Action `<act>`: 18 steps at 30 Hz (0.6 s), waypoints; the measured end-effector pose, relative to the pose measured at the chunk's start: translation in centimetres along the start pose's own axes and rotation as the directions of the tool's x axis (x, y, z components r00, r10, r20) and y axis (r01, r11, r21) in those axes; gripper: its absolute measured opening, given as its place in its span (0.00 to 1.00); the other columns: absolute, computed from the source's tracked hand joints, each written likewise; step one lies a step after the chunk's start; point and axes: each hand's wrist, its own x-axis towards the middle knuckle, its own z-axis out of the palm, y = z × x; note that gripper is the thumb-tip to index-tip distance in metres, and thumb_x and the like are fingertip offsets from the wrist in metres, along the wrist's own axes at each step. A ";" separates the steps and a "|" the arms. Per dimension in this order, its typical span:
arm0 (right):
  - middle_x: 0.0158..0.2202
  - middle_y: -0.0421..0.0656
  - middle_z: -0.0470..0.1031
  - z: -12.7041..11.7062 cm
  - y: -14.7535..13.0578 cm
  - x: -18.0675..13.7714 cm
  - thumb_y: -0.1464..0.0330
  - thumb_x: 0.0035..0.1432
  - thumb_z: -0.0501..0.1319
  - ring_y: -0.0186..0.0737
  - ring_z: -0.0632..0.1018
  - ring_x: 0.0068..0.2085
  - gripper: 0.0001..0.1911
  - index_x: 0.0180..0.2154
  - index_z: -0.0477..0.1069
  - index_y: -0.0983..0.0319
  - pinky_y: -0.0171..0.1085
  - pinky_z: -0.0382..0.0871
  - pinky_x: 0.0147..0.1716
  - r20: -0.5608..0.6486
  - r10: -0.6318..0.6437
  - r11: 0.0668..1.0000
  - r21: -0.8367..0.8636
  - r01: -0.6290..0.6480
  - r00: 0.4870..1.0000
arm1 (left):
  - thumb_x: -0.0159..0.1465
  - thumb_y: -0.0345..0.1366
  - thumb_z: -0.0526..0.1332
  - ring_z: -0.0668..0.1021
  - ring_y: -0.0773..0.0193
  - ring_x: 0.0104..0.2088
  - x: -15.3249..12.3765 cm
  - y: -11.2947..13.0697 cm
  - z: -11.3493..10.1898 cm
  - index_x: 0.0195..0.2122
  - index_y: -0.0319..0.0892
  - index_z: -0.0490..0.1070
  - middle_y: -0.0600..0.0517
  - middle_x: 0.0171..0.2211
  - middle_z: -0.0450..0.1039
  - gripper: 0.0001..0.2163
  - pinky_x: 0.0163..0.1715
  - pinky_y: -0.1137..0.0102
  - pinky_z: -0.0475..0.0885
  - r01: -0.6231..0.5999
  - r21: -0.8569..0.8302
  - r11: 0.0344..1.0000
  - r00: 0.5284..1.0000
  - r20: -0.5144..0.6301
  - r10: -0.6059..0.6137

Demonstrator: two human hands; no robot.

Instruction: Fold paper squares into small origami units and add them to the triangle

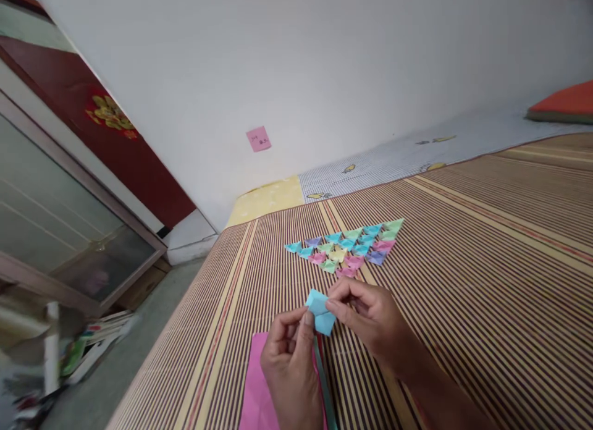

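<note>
A small folded piece of light blue paper [320, 311] is held up between both hands, with crease lines across it. My left hand [293, 356] pinches its left edge between thumb and fingers. At the right edge, the thumb and fingertips of my right hand [365, 309] grip it too. Beneath my left hand lies pink paper [256, 387], with a strip of teal paper [325, 387] showing at its right side. Beyond the hands, several small folded paper pieces [347, 244] in blue, green, pink, purple and yellow form rows in a triangle.
A striped mat [463, 282] covers the bed. Behind it are yellow cloth [269, 201] and checked cloth [370, 164] along the wall. A pink note [258, 139] sticks to the wall. An orange folded item [565, 102] lies far right; clutter [78, 349] stands on the floor at left.
</note>
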 end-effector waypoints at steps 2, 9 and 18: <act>0.30 0.40 0.72 0.2 -0.1 -0.1 0.64 0.64 0.62 0.39 0.73 0.33 0.10 0.30 0.71 0.61 0.37 0.67 0.34 -0.016 0.024 1.000 -0.008 -0.024 1.000 | 0.55 0.43 0.73 0.81 0.61 0.31 0.0 -0.1 0.1 0.32 0.40 0.78 0.50 0.29 0.79 0.12 0.31 0.71 0.77 0.018 -0.022 1.000 1.000 0.010 -0.018; 0.26 0.39 0.72 0.5 -0.1 -0.3 0.65 0.63 0.61 0.39 0.73 0.30 0.11 0.29 0.70 0.61 0.37 0.67 0.32 -0.052 -0.018 0.988 -0.157 0.010 0.998 | 0.56 0.43 0.73 0.81 0.62 0.28 0.0 -0.4 0.1 0.32 0.39 0.77 0.50 0.27 0.79 0.12 0.29 0.72 0.76 0.019 -0.065 0.998 1.000 -0.010 -0.020; 0.26 0.39 0.71 0.6 -0.2 -0.4 0.66 0.64 0.59 0.38 0.73 0.28 0.10 0.28 0.68 0.60 0.36 0.67 0.29 -0.020 -0.062 0.973 -0.222 0.056 0.998 | 0.53 0.43 0.74 0.79 0.64 0.26 -0.3 -0.4 0.5 0.29 0.39 0.77 0.51 0.26 0.78 0.13 0.27 0.73 0.75 -0.019 -0.040 0.999 0.995 -0.096 0.015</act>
